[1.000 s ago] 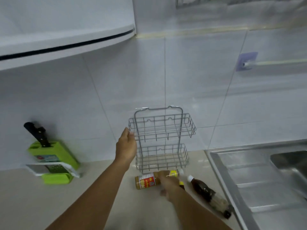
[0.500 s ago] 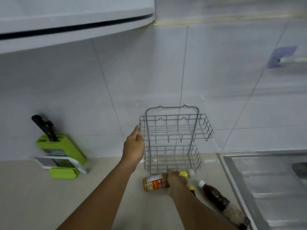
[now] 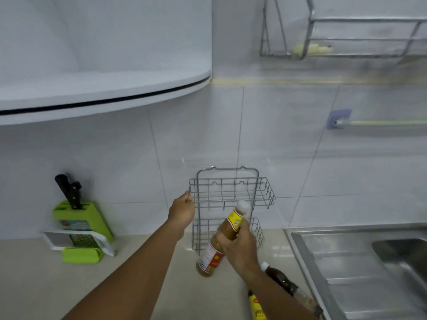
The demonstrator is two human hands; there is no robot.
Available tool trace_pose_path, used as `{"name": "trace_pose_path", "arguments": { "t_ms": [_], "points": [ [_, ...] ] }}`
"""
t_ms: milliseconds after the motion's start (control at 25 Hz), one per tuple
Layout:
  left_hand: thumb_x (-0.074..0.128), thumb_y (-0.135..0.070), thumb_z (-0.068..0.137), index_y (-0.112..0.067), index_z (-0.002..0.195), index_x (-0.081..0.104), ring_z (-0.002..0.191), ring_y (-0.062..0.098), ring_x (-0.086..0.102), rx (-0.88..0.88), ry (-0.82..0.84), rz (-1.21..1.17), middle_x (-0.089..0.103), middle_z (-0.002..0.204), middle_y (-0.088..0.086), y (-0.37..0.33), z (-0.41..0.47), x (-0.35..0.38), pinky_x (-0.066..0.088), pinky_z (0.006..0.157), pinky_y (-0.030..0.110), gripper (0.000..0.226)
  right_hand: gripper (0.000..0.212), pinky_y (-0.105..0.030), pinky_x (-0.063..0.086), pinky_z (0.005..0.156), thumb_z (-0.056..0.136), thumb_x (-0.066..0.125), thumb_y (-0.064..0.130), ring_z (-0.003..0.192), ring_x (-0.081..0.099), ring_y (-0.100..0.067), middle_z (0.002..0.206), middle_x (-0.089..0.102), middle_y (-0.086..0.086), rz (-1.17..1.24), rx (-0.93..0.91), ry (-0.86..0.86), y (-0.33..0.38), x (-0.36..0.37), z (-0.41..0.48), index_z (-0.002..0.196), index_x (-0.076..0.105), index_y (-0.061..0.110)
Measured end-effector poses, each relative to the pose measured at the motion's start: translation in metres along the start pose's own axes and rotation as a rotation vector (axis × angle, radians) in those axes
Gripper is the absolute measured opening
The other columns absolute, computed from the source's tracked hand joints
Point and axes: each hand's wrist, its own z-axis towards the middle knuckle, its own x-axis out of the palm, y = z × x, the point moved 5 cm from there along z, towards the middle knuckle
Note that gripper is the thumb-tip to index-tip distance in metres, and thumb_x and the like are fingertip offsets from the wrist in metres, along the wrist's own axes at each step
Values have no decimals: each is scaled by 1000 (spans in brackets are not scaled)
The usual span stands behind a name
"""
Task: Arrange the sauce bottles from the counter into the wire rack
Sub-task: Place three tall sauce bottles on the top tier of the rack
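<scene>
Rack: wire rack [image 3: 231, 199] is standing empty.
Left hand [image 3: 182, 211]: fingers gripping rack.
Right hand [image 3: 240, 248]: fingers clasping orange sauce bottle [image 3: 219, 243].
Remaining: two bottles [image 3: 284, 280] are lying on surface [image 3: 69, 285].

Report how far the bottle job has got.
Done: nothing; both tiers of the wire rack are empty. In hand: the right hand holds an orange sauce bottle tilted in front of the rack, while the left hand steadies its edge. Left: the dark bottle and a yellow-labelled bottle on the counter.
</scene>
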Motion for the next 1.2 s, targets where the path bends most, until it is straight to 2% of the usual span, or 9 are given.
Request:
{"name": "trace_pose_path", "arguments": {
  "t_ms": [120, 240, 280, 360, 440, 560, 880, 1120, 1200],
  "points": [
    [38, -26, 98, -28, 147, 46, 138, 25, 46, -29, 34, -63, 47, 153, -2, 5, 2, 0, 38, 117, 45, 50, 33, -13, 54, 60, 76, 86, 24, 71, 70, -4, 81, 73, 4, -12, -237, -18, 87, -18, -5, 94, 58, 25],
    [40, -39, 97, -38, 137, 55, 126, 23, 57, -54, 62, -122, 55, 145, -4, 4, -4, 1, 45, 110, 41, 43, 43, -16, 58, 70, 80, 85, 35, 78, 69, -2, 93, 70, 15, -44, -424, -46, 161, -23, 4, 110, 57, 27],
    [36, -47, 99, -35, 138, 55, 127, 23, 56, -75, 65, -153, 54, 145, -2, 0, -11, 1, 44, 110, 39, 45, 50, -19, 58, 76, 81, 84, 37, 83, 68, -3, 100, 68, 16, -87, -463, -37, 179, -20, 10, 120, 55, 26],
    [23, -61, 99, -24, 150, 42, 139, 25, 47, -123, 70, -204, 43, 155, 1, -3, -18, 1, 37, 117, 43, 66, 64, -30, 60, 86, 82, 83, 42, 96, 67, -11, 113, 66, 9, -175, -505, -21, 200, -11, 25, 134, 50, 24],
    [17, -67, 96, -21, 154, 35, 144, 26, 40, -143, 79, -257, 35, 160, 3, -3, -16, 2, 31, 121, 46, 76, 69, -40, 61, 92, 81, 83, 45, 106, 69, -20, 125, 68, 1, -253, -508, -13, 203, 1, 43, 136, 47, 24],
    [15, -69, 95, -19, 153, 36, 145, 27, 38, -146, 77, -296, 36, 160, 4, -5, -13, 0, 30, 121, 45, 80, 68, -46, 61, 92, 78, 85, 47, 109, 70, -26, 125, 70, -4, -348, -469, -6, 191, 19, 63, 129, 46, 24],
    [10, -70, 94, -24, 145, 49, 136, 26, 49, -104, 59, -214, 55, 146, 7, -2, -5, -1, 33, 119, 50, 79, 68, -41, 63, 83, 73, 88, 49, 100, 73, -27, 114, 71, -5, -444, -446, -8, 166, 49, 76, 115, 43, 20],
    [10, -67, 95, -27, 146, 48, 137, 25, 48, -84, 52, -171, 56, 144, 5, 2, 0, 1, 33, 119, 50, 75, 75, -42, 62, 81, 69, 87, 57, 96, 70, -26, 109, 68, -4, -547, -425, 2, 168, 59, 81, 115, 40, 20],
    [14, -61, 99, -26, 138, 55, 134, 25, 50, -81, 44, -202, 57, 142, 6, 4, -2, 2, 34, 118, 50, 66, 77, -43, 62, 83, 67, 87, 59, 97, 69, -25, 110, 67, -4, -557, -414, 50, 165, 60, 83, 115, 41, 20]
  ]
}}
